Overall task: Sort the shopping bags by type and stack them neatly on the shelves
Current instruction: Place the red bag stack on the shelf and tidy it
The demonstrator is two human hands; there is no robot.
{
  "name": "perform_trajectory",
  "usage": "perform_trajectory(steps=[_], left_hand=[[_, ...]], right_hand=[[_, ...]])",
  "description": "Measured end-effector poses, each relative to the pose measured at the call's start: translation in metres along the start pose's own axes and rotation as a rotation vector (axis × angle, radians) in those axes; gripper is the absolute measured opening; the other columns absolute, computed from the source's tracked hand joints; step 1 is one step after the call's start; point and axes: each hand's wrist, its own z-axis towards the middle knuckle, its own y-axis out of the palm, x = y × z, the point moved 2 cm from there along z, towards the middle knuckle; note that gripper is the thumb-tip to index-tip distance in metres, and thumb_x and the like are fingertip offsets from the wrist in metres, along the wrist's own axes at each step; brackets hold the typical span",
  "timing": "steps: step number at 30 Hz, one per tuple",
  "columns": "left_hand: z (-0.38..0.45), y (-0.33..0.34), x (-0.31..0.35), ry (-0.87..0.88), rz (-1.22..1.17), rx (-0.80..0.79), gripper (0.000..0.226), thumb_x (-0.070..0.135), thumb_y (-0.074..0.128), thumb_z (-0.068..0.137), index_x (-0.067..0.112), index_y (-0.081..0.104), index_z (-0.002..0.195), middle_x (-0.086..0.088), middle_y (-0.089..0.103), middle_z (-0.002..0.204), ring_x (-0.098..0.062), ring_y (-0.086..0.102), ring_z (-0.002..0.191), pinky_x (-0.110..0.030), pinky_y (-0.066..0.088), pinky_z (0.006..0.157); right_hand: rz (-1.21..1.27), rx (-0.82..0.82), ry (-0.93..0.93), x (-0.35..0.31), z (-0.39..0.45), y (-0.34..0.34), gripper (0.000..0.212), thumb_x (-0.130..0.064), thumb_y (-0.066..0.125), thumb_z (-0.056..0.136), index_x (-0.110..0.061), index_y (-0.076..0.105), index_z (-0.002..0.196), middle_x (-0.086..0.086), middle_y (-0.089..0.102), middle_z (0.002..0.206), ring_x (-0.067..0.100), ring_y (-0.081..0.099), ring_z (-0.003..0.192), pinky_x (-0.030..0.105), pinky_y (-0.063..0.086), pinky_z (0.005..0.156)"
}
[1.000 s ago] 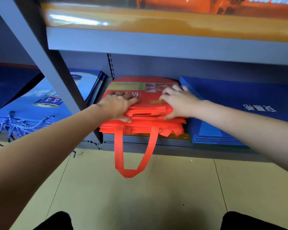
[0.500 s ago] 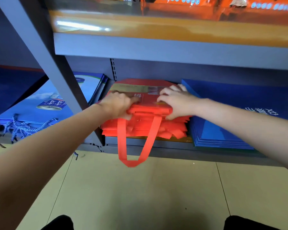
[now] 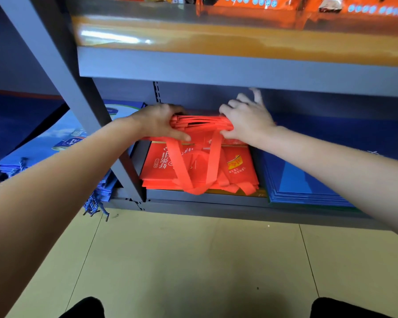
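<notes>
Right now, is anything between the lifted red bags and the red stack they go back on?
Nothing visible. Both hands, left and right, hold the lifted red bags just above the red stack. Only the bags' own handle loops hang down across the stack's top.

Bottom shelf (image 3: 207, 198) carries red bags (image 3: 156, 173) beside blue bags (image 3: 292, 184).

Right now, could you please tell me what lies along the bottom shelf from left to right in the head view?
Light blue bags with rope handles → grey shelf upright → left hand → lifted bundle of red bags → right hand → flat dark blue bag stack.
</notes>
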Motion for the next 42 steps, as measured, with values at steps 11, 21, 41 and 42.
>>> perform_trajectory(steps=[11, 21, 41, 42], left_hand=[[0.002, -0.011, 0.008, -0.139, 0.394, 0.312, 0.055, 0.043, 0.064, 0.083, 0.015, 0.043, 0.126, -0.017, 0.064, 0.105, -0.036, 0.061, 0.098, -0.037, 0.044, 0.075], [-0.033, 0.055, 0.003, -0.025, 0.570, 0.145, 0.052, 0.040, 0.044, 0.095, 0.021, 0.027, 0.141, -0.006, 0.058, 0.123, -0.031, 0.063, 0.101, -0.036, 0.050, 0.076], [-0.033, 0.077, -0.003, -0.053, 0.023, -0.104, 0.071, 0.030, 0.069, 0.081, 0.025, 0.034, 0.143, -0.002, 0.045, 0.143, -0.024, 0.047, 0.125, -0.030, 0.036, 0.102], [-0.034, 0.076, -0.005, -0.075, -0.063, -0.080, 0.071, 0.030, 0.072, 0.079, 0.024, 0.039, 0.141, -0.003, 0.047, 0.140, -0.024, 0.047, 0.124, -0.030, 0.035, 0.103]], right_hand=[[-0.030, 0.140, 0.108, 0.001, 0.012, -0.026, 0.052, -0.025, 0.058, 0.090, -0.002, 0.040, 0.134, 0.021, 0.050, 0.132, 0.039, 0.044, 0.125, 0.048, 0.041, 0.091], [-0.128, 0.080, -0.085, -0.021, -0.034, 0.025, 0.062, -0.046, 0.079, 0.058, -0.006, 0.061, 0.102, 0.011, 0.065, 0.083, 0.031, 0.064, 0.078, 0.054, 0.042, 0.094], [0.267, -0.369, 0.055, -0.011, -0.048, 0.054, 0.085, -0.059, 0.069, 0.070, -0.026, 0.032, 0.139, 0.005, 0.030, 0.143, 0.030, 0.023, 0.131, 0.054, 0.017, 0.109], [0.275, -0.376, 0.077, -0.009, -0.049, 0.055, 0.087, -0.061, 0.069, 0.068, -0.026, 0.033, 0.139, 0.005, 0.029, 0.144, 0.030, 0.022, 0.132, 0.054, 0.017, 0.109]])
